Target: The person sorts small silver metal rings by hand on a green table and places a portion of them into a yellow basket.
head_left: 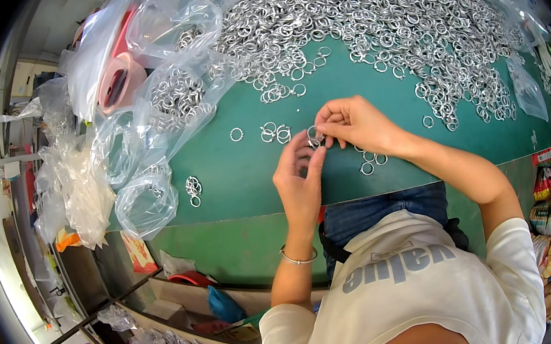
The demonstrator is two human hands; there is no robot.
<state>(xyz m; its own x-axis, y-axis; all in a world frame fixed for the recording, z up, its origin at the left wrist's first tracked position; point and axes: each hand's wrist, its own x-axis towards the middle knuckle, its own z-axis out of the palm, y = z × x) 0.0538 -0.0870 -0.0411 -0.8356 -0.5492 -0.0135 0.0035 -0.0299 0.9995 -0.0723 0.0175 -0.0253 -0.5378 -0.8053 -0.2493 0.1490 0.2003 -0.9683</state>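
Over the near part of the green tabletop [222, 171], my two hands meet around a small silvery metal ring [312, 134]. My left hand [297, 173] pinches it from below with thumb and fingers. From the right, my right hand [359, 126] grips the same ring with its fingertips. Whether more than one ring is between the fingers is hard to make out. Just left of my hands lies a small group of rings [275, 132], with a single ring [236, 134] farther left. A few loose rings [367, 168] lie beneath my right wrist.
A large heap of silvery rings [366, 8] covers the far side. At the left, clear plastic bags [148, 202] hold more rings near a pink container [134, 76]. A small ring cluster [193, 188] lies near the front edge. Below is an open drawer [167, 287].
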